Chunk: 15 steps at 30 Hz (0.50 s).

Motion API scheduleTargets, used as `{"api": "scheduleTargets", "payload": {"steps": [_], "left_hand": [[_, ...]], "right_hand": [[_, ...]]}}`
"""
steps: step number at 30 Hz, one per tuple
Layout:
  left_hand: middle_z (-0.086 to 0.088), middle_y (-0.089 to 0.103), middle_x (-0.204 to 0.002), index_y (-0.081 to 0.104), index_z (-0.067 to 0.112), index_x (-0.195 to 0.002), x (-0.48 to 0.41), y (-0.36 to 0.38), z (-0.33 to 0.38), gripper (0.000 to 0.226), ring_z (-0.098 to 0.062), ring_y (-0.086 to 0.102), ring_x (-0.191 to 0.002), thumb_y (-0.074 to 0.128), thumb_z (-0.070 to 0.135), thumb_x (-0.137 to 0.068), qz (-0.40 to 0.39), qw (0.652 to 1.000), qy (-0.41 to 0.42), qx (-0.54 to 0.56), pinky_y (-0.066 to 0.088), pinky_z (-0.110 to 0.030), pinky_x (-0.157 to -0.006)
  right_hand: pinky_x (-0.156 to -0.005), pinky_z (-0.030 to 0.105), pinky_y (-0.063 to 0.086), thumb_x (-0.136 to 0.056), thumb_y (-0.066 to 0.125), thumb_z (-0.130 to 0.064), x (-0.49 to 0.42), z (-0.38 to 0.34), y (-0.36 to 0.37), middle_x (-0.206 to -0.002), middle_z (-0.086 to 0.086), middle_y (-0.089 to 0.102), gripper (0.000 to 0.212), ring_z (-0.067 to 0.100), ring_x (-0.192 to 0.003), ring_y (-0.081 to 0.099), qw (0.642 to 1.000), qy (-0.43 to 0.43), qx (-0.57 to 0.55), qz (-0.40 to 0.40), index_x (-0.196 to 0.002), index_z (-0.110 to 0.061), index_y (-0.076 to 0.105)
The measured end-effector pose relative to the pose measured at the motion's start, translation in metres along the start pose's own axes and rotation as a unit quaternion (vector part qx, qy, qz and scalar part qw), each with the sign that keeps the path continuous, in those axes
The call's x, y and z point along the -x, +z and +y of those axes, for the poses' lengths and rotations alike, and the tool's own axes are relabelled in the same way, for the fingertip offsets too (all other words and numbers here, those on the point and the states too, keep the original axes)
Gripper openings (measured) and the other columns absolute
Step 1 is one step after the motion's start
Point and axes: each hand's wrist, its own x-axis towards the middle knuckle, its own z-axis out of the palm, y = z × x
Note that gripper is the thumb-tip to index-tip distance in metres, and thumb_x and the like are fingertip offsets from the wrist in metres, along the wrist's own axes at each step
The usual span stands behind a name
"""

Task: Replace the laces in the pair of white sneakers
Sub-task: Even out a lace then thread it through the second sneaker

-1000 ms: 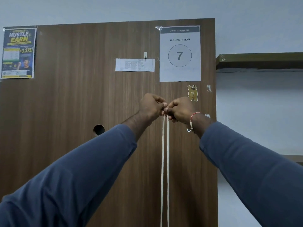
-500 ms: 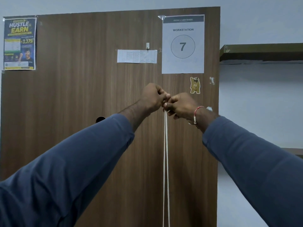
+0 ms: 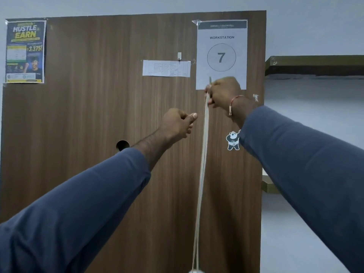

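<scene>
1. Pale blue-grey wall (image 3: 315, 26) backs a tall brown wood-grain board (image 3: 98, 115) that fills most of the view.
2. Taped at the board's upper right corner is a white paper sheet printed "WORKSTATION 7" (image 3: 221, 46). A dark promotional poster (image 3: 25, 51) overlaps the board's upper left edge, and a small white printed slip (image 3: 166, 68) is clipped near its top centre.
3. A panda sticker (image 3: 232, 140) sits toward the board's right edge, and a round hole (image 3: 122, 145) lies left of its middle. A dark olive shelf (image 3: 315, 64) juts out just beyond its right edge.
4. The right hand (image 3: 224, 91), raised before the board's upper right, is clenched, pinching the top of a long flat white shoelace (image 3: 203, 154).
5. The shoelace hangs doubled down the board, right of centre. At the bottom edge of view it meets a pale rounded shape too cut off to identify.
6. The left hand (image 3: 177, 124), lower and nearer the board's middle, is curled into a fist with the thumb over the forefinger. It grips nothing visible and is just beside the shoelace without touching it.
</scene>
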Motion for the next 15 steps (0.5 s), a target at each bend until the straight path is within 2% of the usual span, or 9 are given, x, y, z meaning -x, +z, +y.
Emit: {"api": "scheduleTargets", "payload": {"steps": [2, 3, 4, 7, 9, 11, 13, 15], "left_hand": [[-0.007, 0.063, -0.072, 0.067, -0.001, -0.092, 0.003, -0.001, 0.004, 0.034, -0.014, 0.059, -0.062, 0.058, 0.032, -0.094, -0.025, 1.000, -0.010, 0.009, 0.051, -0.025, -0.057], [-0.006, 0.063, -0.070, 0.068, -0.001, -0.092, 0.004, 0.001, 0.005, 0.035, -0.013, 0.058, -0.060, 0.058, 0.033, -0.093, -0.034, 0.999, -0.013, 0.014, 0.051, -0.026, -0.057], [-0.005, 0.063, -0.070, 0.068, 0.000, -0.092, 0.006, 0.002, 0.008, 0.036, -0.011, 0.058, -0.059, 0.059, 0.034, -0.092, -0.039, 0.999, -0.014, 0.017, 0.051, -0.026, -0.057], [-0.008, 0.065, -0.073, 0.068, -0.001, -0.095, 0.014, 0.011, 0.012, 0.036, -0.010, 0.059, -0.058, 0.062, 0.035, -0.090, -0.055, 0.998, -0.009, 0.007, 0.053, -0.027, -0.058], [-0.012, 0.067, -0.079, 0.067, -0.002, -0.095, 0.020, 0.018, 0.012, 0.031, -0.017, 0.063, -0.063, 0.064, 0.029, -0.089, -0.087, 0.995, -0.011, -0.037, 0.057, -0.030, -0.062], [-0.011, 0.067, -0.080, 0.067, -0.001, -0.093, 0.026, 0.025, 0.006, 0.027, -0.019, 0.064, -0.067, 0.065, 0.026, -0.089, -0.106, 0.987, -0.021, -0.119, 0.056, -0.028, -0.059], [-0.007, 0.063, -0.074, 0.066, 0.001, -0.090, 0.031, 0.032, -0.003, 0.025, -0.015, 0.059, -0.061, 0.065, 0.027, -0.089, -0.109, 0.981, -0.052, -0.153, 0.049, -0.023, -0.051], [-0.007, 0.063, -0.072, 0.064, 0.001, -0.091, 0.036, 0.040, -0.012, 0.022, -0.013, 0.059, -0.058, 0.061, 0.023, -0.092, -0.116, 0.978, -0.098, -0.139, 0.047, -0.022, -0.048]], "right_hand": [[-0.045, 0.028, 0.045, -0.090, 0.056, -0.004, 0.003, -0.005, 0.003, -0.063, 0.011, 0.062, 0.019, 0.020, -0.048, 0.058, 0.998, -0.002, 0.048, -0.031, -0.074, -0.004, 0.066], [-0.045, 0.027, 0.047, -0.091, 0.056, -0.004, 0.005, -0.005, 0.006, -0.065, 0.011, 0.063, 0.015, 0.019, -0.049, 0.059, 0.994, 0.001, 0.090, -0.060, -0.081, -0.003, 0.068], [-0.042, 0.023, 0.047, -0.091, 0.056, -0.004, 0.006, -0.005, 0.007, -0.067, 0.011, 0.063, 0.014, 0.017, -0.047, 0.059, 0.993, -0.007, 0.108, -0.053, -0.084, -0.003, 0.068], [-0.037, 0.020, 0.041, -0.092, 0.052, -0.002, 0.000, -0.011, 0.001, -0.063, 0.013, 0.059, 0.024, 0.015, -0.038, 0.053, 0.999, -0.002, -0.022, 0.024, -0.069, -0.005, 0.060], [-0.036, 0.017, 0.038, -0.096, 0.045, -0.001, 0.003, -0.008, 0.001, -0.059, 0.012, 0.051, 0.034, 0.014, -0.032, 0.047, 0.997, 0.044, -0.064, -0.008, -0.063, -0.007, 0.052], [-0.034, 0.010, 0.029, -0.100, 0.033, -0.004, 0.004, -0.002, 0.007, -0.058, 0.008, 0.037, 0.042, 0.012, -0.025, 0.034, 0.988, 0.098, -0.102, -0.063, -0.058, -0.009, 0.041], [-0.037, 0.007, 0.025, -0.100, 0.025, -0.008, 0.007, 0.003, 0.009, -0.058, 0.006, 0.027, 0.047, 0.009, -0.025, 0.026, 0.988, 0.104, -0.087, -0.067, -0.054, -0.010, 0.036], [-0.036, 0.011, 0.028, -0.100, 0.026, -0.008, 0.008, 0.007, 0.005, -0.061, 0.006, 0.026, 0.041, 0.011, -0.026, 0.029, 0.988, 0.109, -0.091, -0.058, -0.059, -0.011, 0.034]]}}
